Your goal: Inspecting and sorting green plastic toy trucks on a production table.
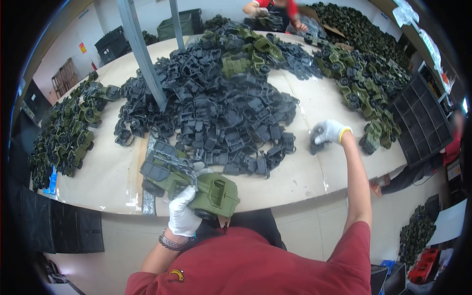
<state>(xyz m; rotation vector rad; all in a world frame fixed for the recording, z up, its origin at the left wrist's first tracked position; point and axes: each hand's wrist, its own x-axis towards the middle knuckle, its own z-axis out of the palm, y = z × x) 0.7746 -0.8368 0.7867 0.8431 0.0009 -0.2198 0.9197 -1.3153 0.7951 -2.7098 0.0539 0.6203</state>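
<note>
— Where was the left hand [183, 216] at that moment?

— Low at the near edge of the table [314, 169], in a white glove. It was clenched around the underside of a green toy truck [189, 183], fingers wrapped up over its middle. The truck lay tilted across the top of the hand, its cab toward the person's right and its dark grey back end pointing left, so most of it stood above and beyond the knuckles.

— And the right hand [330, 132]?

— Stretched well out over the table, also gloved. It was closed on a small dark grey part [316, 139], which sat at the left side of the glove, just under the fingers. I couldn't make out the shape of that part.

— What was nearest to it?

— The big heap of dark grey plastic parts [221, 113] spread over the middle of the table; the held part was just beside its right-hand edge. On the far side of the hand ran a row of finished green trucks [366, 98], close to the wrist.

— Anything else around?

— Another pile of green trucks [69, 132] at the left end of the table, a black tray with compartments [420, 120] on the right, and a second person's hand [300, 25] at the far end, busy among the parts.
</note>
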